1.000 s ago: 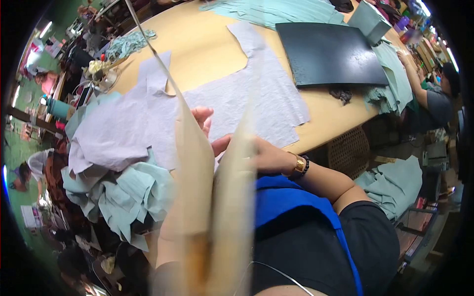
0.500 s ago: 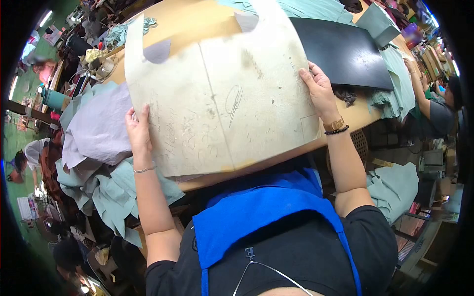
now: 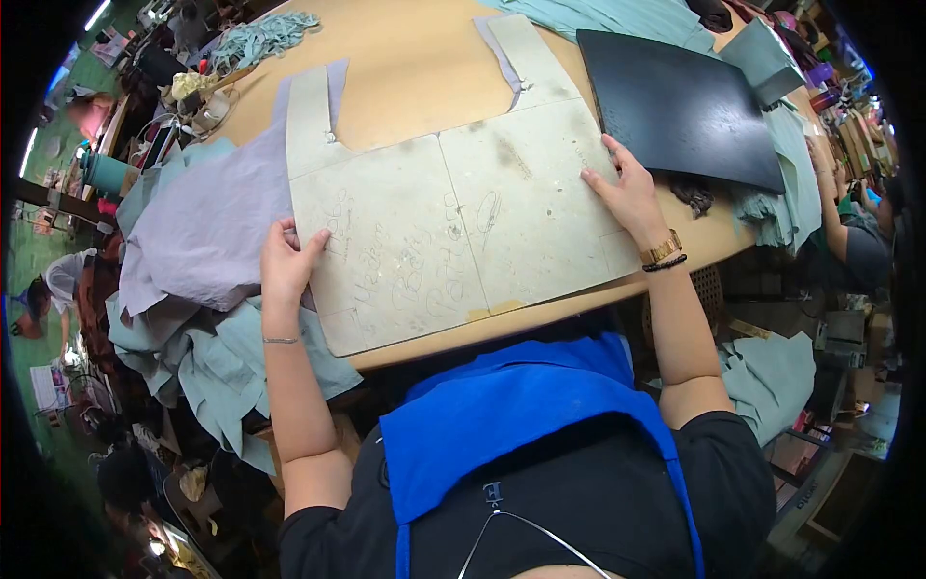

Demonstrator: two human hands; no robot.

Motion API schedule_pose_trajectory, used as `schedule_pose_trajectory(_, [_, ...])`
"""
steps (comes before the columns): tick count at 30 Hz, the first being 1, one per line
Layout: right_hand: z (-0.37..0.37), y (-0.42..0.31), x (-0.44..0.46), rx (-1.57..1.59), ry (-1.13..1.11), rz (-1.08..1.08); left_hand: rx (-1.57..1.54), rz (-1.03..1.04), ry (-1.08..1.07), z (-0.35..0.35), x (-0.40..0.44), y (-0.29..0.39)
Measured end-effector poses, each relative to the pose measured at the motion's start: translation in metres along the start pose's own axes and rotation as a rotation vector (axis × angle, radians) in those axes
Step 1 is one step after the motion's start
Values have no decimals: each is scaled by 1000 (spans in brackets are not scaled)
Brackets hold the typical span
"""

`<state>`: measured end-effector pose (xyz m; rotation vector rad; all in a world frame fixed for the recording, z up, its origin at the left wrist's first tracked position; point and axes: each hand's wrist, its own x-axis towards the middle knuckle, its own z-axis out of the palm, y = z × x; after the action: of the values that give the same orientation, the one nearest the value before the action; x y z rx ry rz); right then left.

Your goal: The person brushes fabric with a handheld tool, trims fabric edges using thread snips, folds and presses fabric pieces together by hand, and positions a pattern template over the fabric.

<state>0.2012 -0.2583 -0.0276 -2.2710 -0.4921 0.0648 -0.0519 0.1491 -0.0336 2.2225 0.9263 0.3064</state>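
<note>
A large cream cardboard garment pattern [image 3: 386,222], with two strap-like arms, a cut-out neckline, pencil lines and handwriting, lies over lavender fabric [image 3: 212,232] on the table. Strips of the fabric show along the inner edges of both straps. My left hand [image 3: 289,262] holds the pattern's left edge, its thumb on top and fingers at the side. At the right edge, my right hand [image 3: 629,198] grips it with the thumb on top; the fingertips behind the edge are partly hidden.
A curved black board [image 3: 685,111] lies right of the pattern on the wooden table [image 3: 405,68]. Pale green fabric [image 3: 222,376] hangs off the left edge, with more green cloth [image 3: 776,372] at lower right. Green scraps [image 3: 260,41] sit at the back. Another person's arm [image 3: 831,198] is far right.
The pattern has come down from a raised, tilted position to lie flatter, its straps now over the lavender fabric. Both hands have stayed at its edges, shifting slightly right and down.
</note>
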Motion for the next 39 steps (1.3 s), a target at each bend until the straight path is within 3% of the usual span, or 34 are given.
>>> schedule_pose_trajectory(13, [8, 7, 4, -367, 40, -262, 149, -50, 35, -2, 1, 10])
schedule_pose_trajectory(19, [4, -3, 13, -488, -49, -218, 187, -62, 21, -2, 3, 9])
schedule_pose_trajectory(25, [-7, -16, 38, -710, -319, -228, 356, -19, -29, -4, 16, 0])
schedule_pose_trajectory(33, [-9, -20, 38, -726, -321, -211, 454, -18, -26, -9, 11, 14])
schedule_pose_trajectory(35, [-10, -27, 35, -723, -335, -174, 408, 2, -24, -8, 11, 11])
schedule_pose_trajectory(37, [-8, -15, 35, -739, -311, -267, 348, 34, -17, -9, 12, 0])
schedule_pose_trajectory(38, [-10, -30, 35, -738, -418, -143, 309, 57, -14, -11, 9, -5])
schedule_pose_trajectory(39, [-8, -27, 34, -742, -365, -219, 263, 83, -43, -15, -3, 0])
